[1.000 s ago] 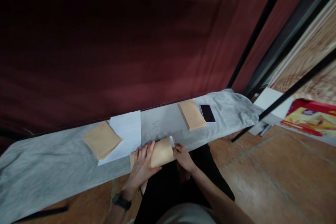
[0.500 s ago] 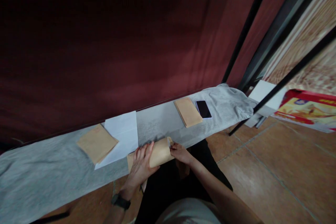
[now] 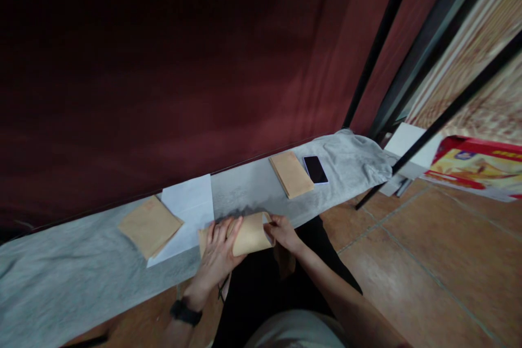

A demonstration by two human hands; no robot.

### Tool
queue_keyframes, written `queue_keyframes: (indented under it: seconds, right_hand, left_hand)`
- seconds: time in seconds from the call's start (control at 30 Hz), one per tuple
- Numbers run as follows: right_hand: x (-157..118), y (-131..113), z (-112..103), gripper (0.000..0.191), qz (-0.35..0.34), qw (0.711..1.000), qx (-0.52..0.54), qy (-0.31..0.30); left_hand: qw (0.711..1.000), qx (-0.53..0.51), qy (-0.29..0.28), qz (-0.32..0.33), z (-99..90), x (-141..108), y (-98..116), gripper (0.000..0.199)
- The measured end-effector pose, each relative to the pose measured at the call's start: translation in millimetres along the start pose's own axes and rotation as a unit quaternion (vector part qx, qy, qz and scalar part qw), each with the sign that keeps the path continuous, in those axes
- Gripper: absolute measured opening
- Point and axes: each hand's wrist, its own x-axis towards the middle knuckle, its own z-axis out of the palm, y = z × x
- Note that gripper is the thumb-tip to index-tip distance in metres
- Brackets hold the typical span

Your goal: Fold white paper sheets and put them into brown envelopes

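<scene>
A brown paper envelope bulges open at its right end, at the bench's near edge above my lap. My left hand, with a dark watch on its wrist, grips across its left part, fingers over the top and thumb towards me. At the open end, my right hand is closed on the rim, its fingertips partly hidden inside the mouth. A brown flap hangs below that hand. Left of my hands, more brown envelopes lie on white paper sheets.
A stack of brown envelopes lies beside a dark-screened phone on the grey cloth-covered bench. Black poles rise at its right end. A red and yellow box stands to the right, over the tiled floor.
The envelope's right end has opened into a wider, rounder mouth. My right hand has shifted slightly up and right along its rim. My left hand stays on the left part.
</scene>
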Motion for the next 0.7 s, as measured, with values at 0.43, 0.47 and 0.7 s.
queue_keyframes:
  seconds: [0.43,0.47,0.7]
  right_hand:
    - [12.9,3.0,21.6,0.031,-0.016,0.985,0.107,0.132]
    - [11.8,3.8,24.0,0.031,-0.016,0.985,0.109,0.134]
    - [8.9,2.3,26.7,0.026,-0.022,0.983,0.121,0.137]
  left_hand:
    - [0.584,-0.668,0.124,-0.444,33.2,20.2,44.5,0.053]
    - [0.529,-0.709,0.113,-0.453,34.0,25.6,51.3,0.043]
    - [0.407,-0.768,0.143,-0.473,27.2,52.0,68.6,0.020]
